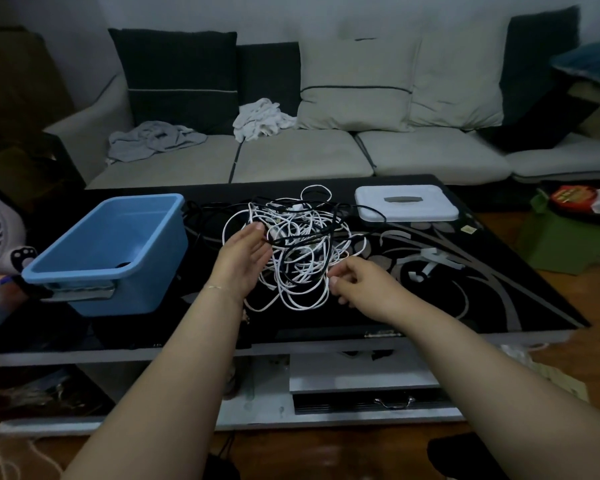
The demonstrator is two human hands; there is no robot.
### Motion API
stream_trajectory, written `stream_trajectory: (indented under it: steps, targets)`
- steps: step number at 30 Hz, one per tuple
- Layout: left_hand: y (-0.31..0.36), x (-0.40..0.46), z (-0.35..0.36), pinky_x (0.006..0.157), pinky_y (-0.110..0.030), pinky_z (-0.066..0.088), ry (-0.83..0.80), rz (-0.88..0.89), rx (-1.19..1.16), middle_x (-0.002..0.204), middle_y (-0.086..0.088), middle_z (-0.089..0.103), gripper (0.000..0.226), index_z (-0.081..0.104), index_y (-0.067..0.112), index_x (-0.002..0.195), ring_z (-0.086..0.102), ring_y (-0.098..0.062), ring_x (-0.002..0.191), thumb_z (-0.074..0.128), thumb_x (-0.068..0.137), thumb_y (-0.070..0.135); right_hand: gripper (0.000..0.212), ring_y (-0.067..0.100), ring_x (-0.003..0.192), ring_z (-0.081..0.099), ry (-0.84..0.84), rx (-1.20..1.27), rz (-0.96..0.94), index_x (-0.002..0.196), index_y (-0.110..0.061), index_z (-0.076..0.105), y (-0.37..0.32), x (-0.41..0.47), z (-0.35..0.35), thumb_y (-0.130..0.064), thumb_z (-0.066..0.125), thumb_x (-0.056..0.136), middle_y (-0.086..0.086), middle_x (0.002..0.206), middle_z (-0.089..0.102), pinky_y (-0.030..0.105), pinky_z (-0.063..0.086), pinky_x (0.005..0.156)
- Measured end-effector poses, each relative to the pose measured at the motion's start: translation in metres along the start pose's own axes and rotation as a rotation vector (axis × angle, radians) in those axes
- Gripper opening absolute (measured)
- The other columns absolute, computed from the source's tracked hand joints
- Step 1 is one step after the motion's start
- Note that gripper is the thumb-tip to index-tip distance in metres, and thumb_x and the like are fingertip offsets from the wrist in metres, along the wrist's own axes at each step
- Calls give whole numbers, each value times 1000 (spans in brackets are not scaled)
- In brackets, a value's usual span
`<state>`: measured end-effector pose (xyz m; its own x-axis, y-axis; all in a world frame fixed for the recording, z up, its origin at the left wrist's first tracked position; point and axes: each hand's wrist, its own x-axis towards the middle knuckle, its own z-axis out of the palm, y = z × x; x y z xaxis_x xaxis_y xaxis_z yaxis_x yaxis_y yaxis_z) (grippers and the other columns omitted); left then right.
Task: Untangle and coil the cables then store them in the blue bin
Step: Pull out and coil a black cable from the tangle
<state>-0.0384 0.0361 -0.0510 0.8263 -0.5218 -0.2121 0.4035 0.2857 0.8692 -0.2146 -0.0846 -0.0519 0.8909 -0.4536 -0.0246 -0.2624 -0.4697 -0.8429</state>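
Head cam view — tangled heap of white and black cables (298, 244) sits mid-table, just right of the one blue plastic bin (111, 251). Left hand (246, 261), fingers straight, props the heap; right hand (357, 285) pinches a white strand. I'd tease loops loose, not yank. Cable count — can't tell.

A low black glass table (499, 292) with a grey curved pattern carries three things: a blue bin (111, 251) at the left, a tangled heap of white and black cables (302, 244) in the middle, and a white lid (406, 202) at the far right.
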Motion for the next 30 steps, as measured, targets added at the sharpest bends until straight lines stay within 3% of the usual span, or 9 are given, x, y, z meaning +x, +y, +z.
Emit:
stream_trajectory:
  steps: [5,9,13,17,19,21,24,27,30]
  targets:
    - [1,-1,11,106,-30,39,-54,-75,-218,84,2,62,22,57,17,85,60,-12,91,51,98,33,4,14,68,62,-12,-16,21,95,-19,55,-2,-5,1,-22,53,95,-1,81,63,32,50,71]
    - [8,-23,28,81,-30,53,-83,-14,-398,55,0,54,37,49,10,73,54,-16,69,42,103,31,27,16,65,63,-13,490,183,92,-15,55,-11,-8,2,-36,40,101,8,83,65,26,53,63]
    - [12,-77,48,66,-36,56,-353,53,50,64,0,58,12,54,10,97,61,-15,60,43,101,10,70,25,88,67,-165,1032,376,110,-4,55,-16,-9,-4,-66,28,92,15,104,66,33,57,71]
    - [8,-114,47,69,-29,49,-702,-57,551,72,3,67,10,58,10,97,66,-13,66,52,95,2,82,19,61,65,-251,1239,360,115,2,57,-18,-10,-7,-72,38,83,11,92,62,26,53,48]
    - [-1,-123,42,69,-26,52,-833,-155,736,73,-1,68,10,59,7,96,67,-17,71,56,92,-1,77,18,65,68,-199,1225,339,123,3,54,-17,-8,-9,-62,50,82,11,93,66,29,58,55]
    - [-14,-128,36,72,-25,54,-879,-185,897,79,-5,67,8,61,8,98,64,-19,77,59,92,3,49,12,62,65,-112,1176,274,120,-4,54,-16,-7,-9,-42,55,89,4,82,70,26,57,62]
    - [-21,-122,33,72,-31,57,-648,-247,729,87,-5,62,31,58,8,102,63,-16,75,55,90,36,19,6,44,46,26,1037,122,116,-7,54,-19,-10,-8,-13,47,99,0,63,59,20,46,47]
    - [-12,-104,29,63,-28,53,-399,-279,469,82,-2,63,82,63,11,98,60,-12,71,28,65,77,21,3,38,35,76,530,-59,104,-15,56,-22,-22,-10,-17,35,104,-4,54,42,19,36,42]
    - [-8,-96,25,81,-29,49,-460,-313,352,104,-2,69,87,61,14,111,64,-14,93,22,66,78,17,-2,48,44,-41,31,-191,98,-20,54,-21,-39,-4,-24,39,103,-9,64,51,18,39,50]
